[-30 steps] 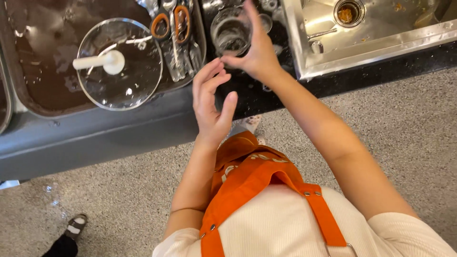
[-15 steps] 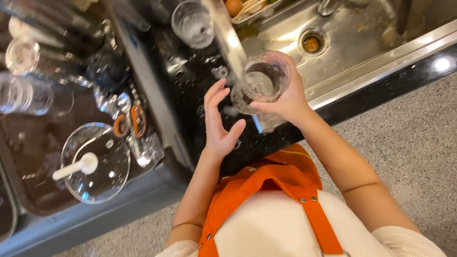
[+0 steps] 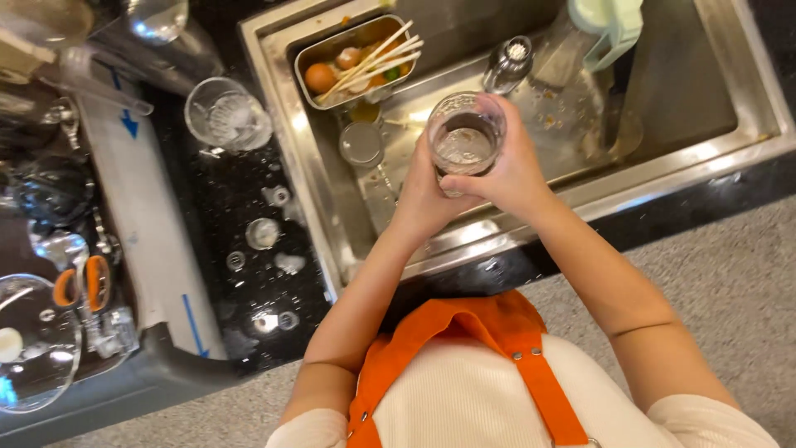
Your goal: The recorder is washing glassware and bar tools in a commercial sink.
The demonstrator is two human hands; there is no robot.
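A clear drinking glass [image 3: 464,133] with a little water in it is held upright over the near part of the steel sink [image 3: 663,174]. My right hand [image 3: 514,178] wraps around its right side. My left hand [image 3: 423,195] cups its left side and bottom. Both forearms reach forward from my body, over the orange apron [image 3: 464,348].
In the sink lie a metal tray with food scraps and chopsticks [image 3: 352,62], a small round lid [image 3: 361,143], a shaker [image 3: 507,62] and a pale green jug [image 3: 609,29]. Another glass [image 3: 222,114] stands on the wet black counter [image 3: 249,216]. At left, a grey rack holds scissors [image 3: 83,282] and a glass lid [image 3: 29,344].
The glass has been carried right, from the counter to above the sink. My left hand, open and apart before, now holds the glass. The view swung right.
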